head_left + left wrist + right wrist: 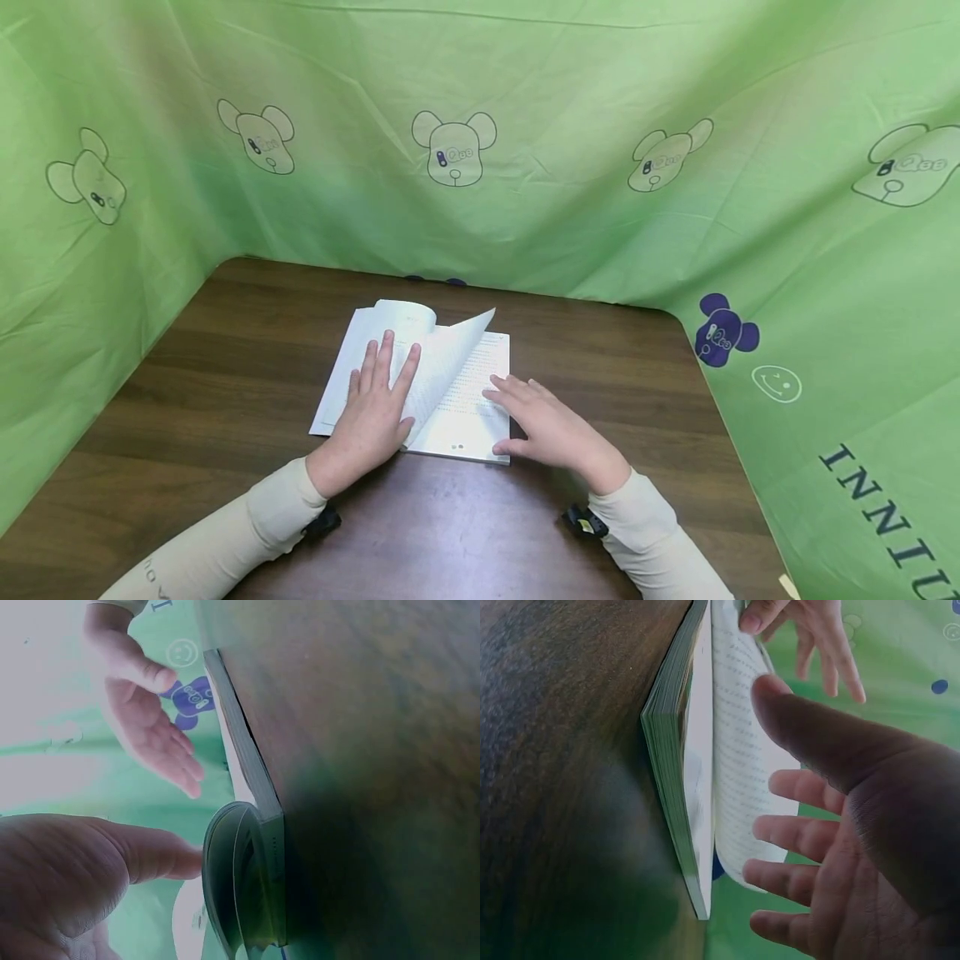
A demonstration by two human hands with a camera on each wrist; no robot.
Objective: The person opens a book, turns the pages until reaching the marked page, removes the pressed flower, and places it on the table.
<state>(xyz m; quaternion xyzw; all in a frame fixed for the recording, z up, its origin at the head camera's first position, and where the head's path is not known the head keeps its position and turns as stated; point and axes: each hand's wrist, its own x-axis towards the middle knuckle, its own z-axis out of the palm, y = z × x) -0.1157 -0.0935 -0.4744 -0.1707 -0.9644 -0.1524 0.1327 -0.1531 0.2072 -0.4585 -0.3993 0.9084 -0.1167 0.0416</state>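
An open book [472, 383] with printed white pages lies on the brown table. My left hand [372, 417] rests with spread, straight fingers on the left-hand pages, near the fold. Under and beside it some pages curl up, and one leaf [453, 354] stands lifted at a slant over the right side. In the left wrist view the left thumb [169, 855] touches the bowed pages [225, 862]. My right hand [551, 425] hovers at the book's right edge, fingers loosely extended and holding nothing. The right wrist view shows its fingers apart from the thick page block [671, 750].
The dark wooden table [247, 350] spreads around the book on every side. A green curtain [555, 233] with bear-head prints hangs along the table's back and sides. Black straps with small devices [585, 521] sit at both wrists.
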